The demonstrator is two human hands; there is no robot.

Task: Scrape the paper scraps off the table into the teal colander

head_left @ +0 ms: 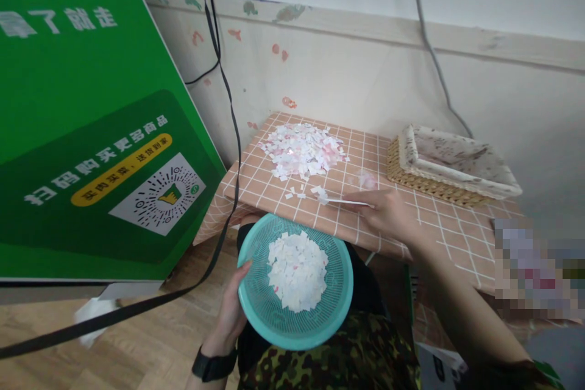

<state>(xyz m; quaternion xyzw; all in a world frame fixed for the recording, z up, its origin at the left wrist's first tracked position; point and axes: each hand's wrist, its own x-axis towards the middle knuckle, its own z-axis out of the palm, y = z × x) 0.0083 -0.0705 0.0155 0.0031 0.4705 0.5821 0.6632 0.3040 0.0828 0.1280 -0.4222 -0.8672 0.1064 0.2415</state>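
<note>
My left hand (235, 295) grips the left rim of a turquoise plastic colander (340, 317), held over my lap below the table edge. Inside it lies a heap of small white paper pieces (298, 271), a few with pink marks. Over the table, my right hand (381, 210) is closed on a thin white stick-like tool (345, 201), possibly a spoon. The tool's far end meets some loose white scraps near the table's front edge, so its shape cannot be made out. Behind it spreads a larger pile of white and pinkish paper pieces (304, 149).
A checked brown cloth covers the table (365, 161). On its right stands a lined wicker basket (457, 164), with a small clear crumpled thing (365, 180) nearby. A green sign panel (91, 103) rises at left. A black cable (235, 134) hangs across the left side.
</note>
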